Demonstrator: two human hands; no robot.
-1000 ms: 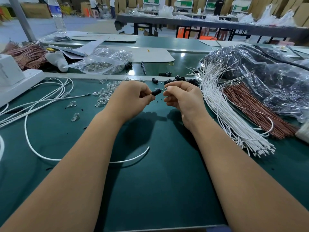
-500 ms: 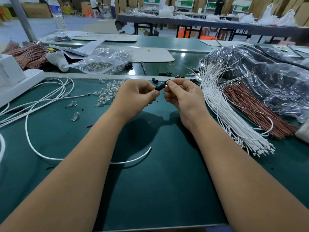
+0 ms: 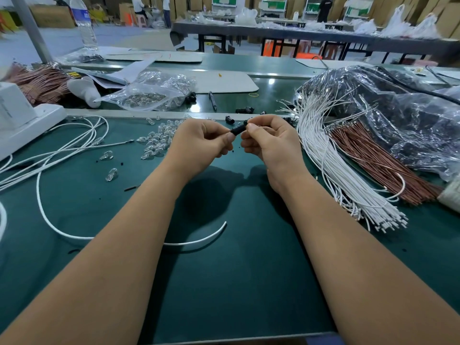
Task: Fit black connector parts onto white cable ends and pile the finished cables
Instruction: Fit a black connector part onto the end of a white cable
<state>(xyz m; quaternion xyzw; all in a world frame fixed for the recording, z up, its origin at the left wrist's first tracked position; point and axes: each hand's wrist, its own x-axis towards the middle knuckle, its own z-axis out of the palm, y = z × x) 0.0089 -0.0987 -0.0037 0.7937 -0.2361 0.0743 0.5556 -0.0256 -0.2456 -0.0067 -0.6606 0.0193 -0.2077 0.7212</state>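
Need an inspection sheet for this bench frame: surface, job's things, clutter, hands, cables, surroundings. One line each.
Surface: green mat, scattered black specks.
Job's things: black connector held between both hands; loose black parts behind them.
Clutter: clear bulbs loose on the mat, bag of bulbs, pen, water bottle.
Hands: left hand and right hand both pinch the connector.
Cables: white cable bundle on the right, brown wire bundle beside it, loose white cables on the left, one looping under the forearms.
Surroundings: other benches, cardboard boxes, people standing far off.
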